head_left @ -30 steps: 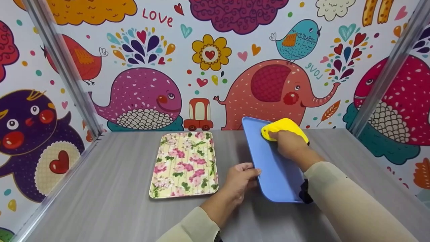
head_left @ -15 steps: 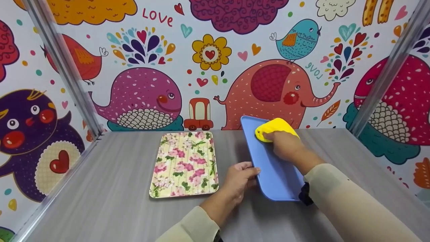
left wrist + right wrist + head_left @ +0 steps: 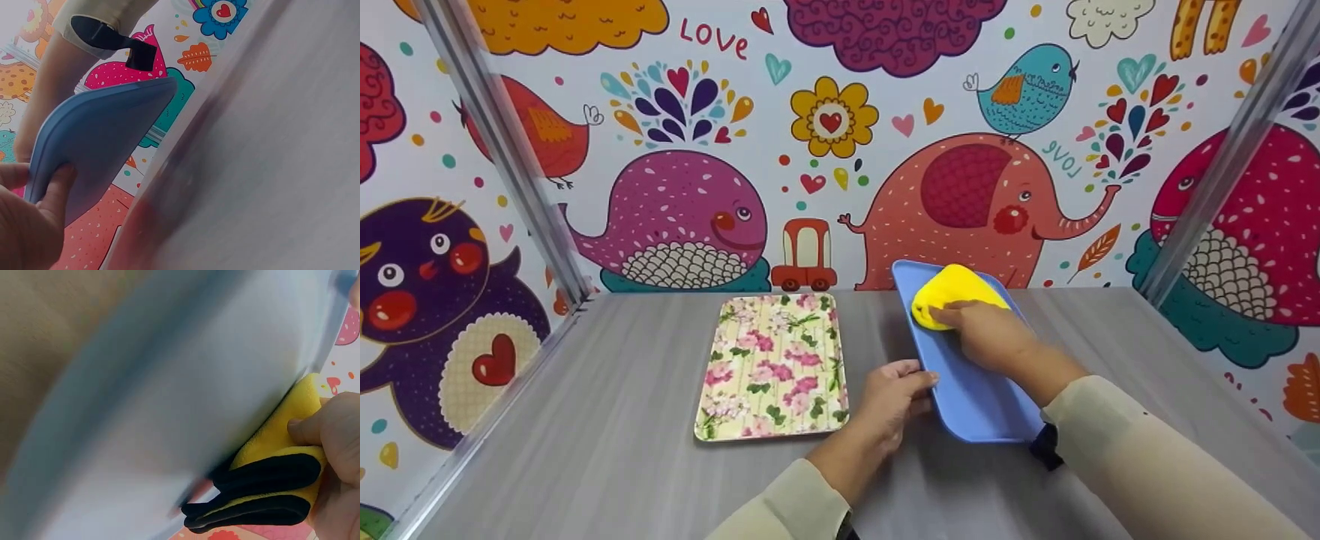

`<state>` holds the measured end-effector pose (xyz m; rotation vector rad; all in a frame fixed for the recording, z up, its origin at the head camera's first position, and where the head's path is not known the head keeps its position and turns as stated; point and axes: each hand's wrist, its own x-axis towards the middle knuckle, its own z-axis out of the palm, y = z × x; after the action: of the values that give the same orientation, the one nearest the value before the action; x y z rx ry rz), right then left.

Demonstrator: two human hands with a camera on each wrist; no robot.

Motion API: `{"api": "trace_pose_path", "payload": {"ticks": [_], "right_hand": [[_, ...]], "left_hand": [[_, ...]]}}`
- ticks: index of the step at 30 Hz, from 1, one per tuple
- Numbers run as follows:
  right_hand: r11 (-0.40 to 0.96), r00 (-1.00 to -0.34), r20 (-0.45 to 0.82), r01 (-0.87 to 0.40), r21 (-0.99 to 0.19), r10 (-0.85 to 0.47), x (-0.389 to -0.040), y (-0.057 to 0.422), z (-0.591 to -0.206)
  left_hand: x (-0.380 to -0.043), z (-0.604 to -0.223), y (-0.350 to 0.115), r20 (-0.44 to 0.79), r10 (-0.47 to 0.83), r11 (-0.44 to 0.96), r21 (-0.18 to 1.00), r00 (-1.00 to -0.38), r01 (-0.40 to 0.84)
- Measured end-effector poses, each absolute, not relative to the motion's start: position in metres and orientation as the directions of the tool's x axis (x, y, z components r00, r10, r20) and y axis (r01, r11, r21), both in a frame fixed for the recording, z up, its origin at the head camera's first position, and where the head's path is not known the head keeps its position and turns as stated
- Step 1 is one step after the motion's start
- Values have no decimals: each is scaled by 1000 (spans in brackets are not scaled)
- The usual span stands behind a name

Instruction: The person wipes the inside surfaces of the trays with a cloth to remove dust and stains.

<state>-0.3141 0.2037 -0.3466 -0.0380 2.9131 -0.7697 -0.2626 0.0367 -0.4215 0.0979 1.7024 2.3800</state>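
Note:
A blue tray (image 3: 975, 390) is held tilted above the table, its inner face turned up. My left hand (image 3: 896, 401) grips its left rim; in the left wrist view the thumb and fingers of that hand (image 3: 34, 219) pinch the tray's edge (image 3: 101, 129). My right hand (image 3: 997, 337) holds a folded yellow cloth (image 3: 952, 296) against the upper part of the tray. Black edging shows on the folded cloth (image 3: 281, 433) in the right wrist view, where my right hand (image 3: 340, 450) pinches it. Some of its fingers are hidden.
A tray with a pink floral pattern (image 3: 772, 367) lies flat on the grey wooden table (image 3: 607, 420), left of my hands. Behind the table stands a wall printed with cartoon animals (image 3: 675, 202), with metal posts (image 3: 510, 157) at its corners.
My right hand has slid the yellow cloth leftward across the upper part of the blue tray, toward its left rim. The blue tray has shifted slightly; my left hand keeps its grip.

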Motion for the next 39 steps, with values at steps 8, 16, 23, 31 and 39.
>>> {"api": "trace_pose_path", "payload": {"ticks": [8, 16, 23, 31, 39], "right_hand": [[922, -938, 74, -346, -173, -338, -304, 201, -349], [877, -875, 141, -475, -67, -463, -298, 207, -349], [850, -844, 139, -526, -28, -518, -295, 214, -350], [823, -818, 132, -567, -20, -560, -293, 233, -352], [835, -828, 121, -550, 11, -548, -297, 252, -356]], "left_hand": [[-264, -421, 35, -80, 200, -295, 946, -977, -138], [-266, -420, 32, -71, 199, -308, 942, -977, -131], [-267, -419, 31, -83, 199, -307, 941, -977, -143], [-266, -419, 32, -93, 186, -301, 942, -978, -147], [-267, -420, 32, -82, 201, -297, 944, -976, -140]]}}
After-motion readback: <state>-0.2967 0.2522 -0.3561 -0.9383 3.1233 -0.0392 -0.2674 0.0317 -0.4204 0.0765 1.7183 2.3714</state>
